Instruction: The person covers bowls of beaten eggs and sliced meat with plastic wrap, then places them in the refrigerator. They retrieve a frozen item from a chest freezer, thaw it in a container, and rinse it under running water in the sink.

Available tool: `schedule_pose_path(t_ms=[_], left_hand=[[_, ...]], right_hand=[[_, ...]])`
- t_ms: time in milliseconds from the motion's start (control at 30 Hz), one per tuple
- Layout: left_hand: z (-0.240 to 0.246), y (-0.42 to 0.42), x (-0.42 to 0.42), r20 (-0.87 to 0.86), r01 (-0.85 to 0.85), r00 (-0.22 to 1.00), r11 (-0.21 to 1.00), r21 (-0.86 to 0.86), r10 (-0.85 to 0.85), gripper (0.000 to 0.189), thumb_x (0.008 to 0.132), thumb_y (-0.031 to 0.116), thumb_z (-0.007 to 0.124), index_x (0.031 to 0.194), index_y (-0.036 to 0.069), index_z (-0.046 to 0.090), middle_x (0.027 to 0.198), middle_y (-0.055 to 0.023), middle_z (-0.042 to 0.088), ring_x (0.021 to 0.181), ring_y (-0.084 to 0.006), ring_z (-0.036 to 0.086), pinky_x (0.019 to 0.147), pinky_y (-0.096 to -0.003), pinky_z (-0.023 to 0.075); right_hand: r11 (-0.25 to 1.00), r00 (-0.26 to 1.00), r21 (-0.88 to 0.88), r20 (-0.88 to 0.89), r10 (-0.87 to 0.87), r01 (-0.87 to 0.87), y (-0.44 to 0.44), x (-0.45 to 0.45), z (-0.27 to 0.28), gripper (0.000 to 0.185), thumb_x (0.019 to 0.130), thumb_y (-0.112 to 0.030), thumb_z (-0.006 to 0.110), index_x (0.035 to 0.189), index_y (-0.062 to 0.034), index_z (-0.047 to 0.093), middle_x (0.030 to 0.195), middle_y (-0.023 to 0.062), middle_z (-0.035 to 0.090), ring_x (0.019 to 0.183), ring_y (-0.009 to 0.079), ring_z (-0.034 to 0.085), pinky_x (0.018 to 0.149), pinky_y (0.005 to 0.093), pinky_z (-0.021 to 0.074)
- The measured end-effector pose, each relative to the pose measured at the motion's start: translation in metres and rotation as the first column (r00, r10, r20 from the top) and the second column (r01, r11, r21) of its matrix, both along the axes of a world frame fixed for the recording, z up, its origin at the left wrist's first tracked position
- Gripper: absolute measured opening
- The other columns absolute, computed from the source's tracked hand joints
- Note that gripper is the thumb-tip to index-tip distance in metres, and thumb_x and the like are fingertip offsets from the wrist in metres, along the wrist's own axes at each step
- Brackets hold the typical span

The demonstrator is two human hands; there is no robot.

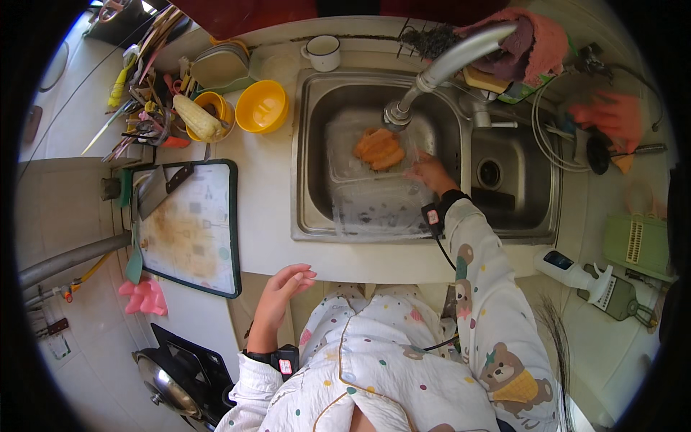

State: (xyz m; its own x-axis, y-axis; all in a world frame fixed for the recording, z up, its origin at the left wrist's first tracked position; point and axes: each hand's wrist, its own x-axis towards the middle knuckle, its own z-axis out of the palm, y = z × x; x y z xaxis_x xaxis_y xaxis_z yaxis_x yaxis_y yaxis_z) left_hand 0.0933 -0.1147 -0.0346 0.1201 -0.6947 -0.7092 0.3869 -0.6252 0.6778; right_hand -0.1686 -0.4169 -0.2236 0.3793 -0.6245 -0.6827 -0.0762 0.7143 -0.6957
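My right hand point(430, 171) reaches into the large basin of a steel sink point(318, 227); its fingers are at the right edge of a clear plastic container point(345, 181), and whether they grip it I cannot tell. A piece of orange-coloured food, perhaps meat point(379, 149), lies in the container's far part, just below the faucet head point(397, 116). The container's near part, perhaps its lid, bears dark wet marks. My left hand point(286, 286) hangs in front of the counter's front edge, fingers slightly bent, holding nothing.
Left of the sink, a cleaver point(156, 191) rests on a cutting board point(216, 237). Behind stand a yellow bowl point(263, 107), a peeled corn cob point(197, 117) on a yellow container and an enamel mug point(323, 53). A spray bottle point(564, 268) lies at the right. The curved faucet spout point(464, 51) overhangs the basin.
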Motion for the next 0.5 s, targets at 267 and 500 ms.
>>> schedule_pose_path(t_ms=[267,500], left_hand=[[-0.006,-0.044,-0.012,-0.002,0.128,0.992,0.991,-0.031,-0.128,0.026,0.086,0.015,0.045,0.105,-0.002,0.051,0.095,-0.0103,0.058,0.086,-0.0156,0.056,0.080,-0.0261,0.0430],[-0.011,-0.111,-0.017,0.047,0.234,0.972,0.961,-0.147,-0.229,0.028,0.086,0.019,0.046,0.104,-0.002,0.051,0.092,-0.0090,0.058,0.084,-0.0152,0.055,0.079,-0.0253,0.0422]], right_hand=[[0.779,0.646,-0.043,-0.588,0.486,-0.625,-0.028,-0.006,0.033,0.059,0.078,-0.023,0.058,0.127,-0.0027,0.034,0.107,0.0108,0.053,0.093,0.0166,0.052,0.076,0.0290,0.0426],[0.594,0.856,-0.648,-0.495,0.147,-0.476,-0.048,-0.076,0.128,0.027,0.079,-0.008,0.051,0.103,0.0031,0.053,0.087,0.0079,0.059,0.077,0.0189,0.057,0.069,0.0306,0.0445]])
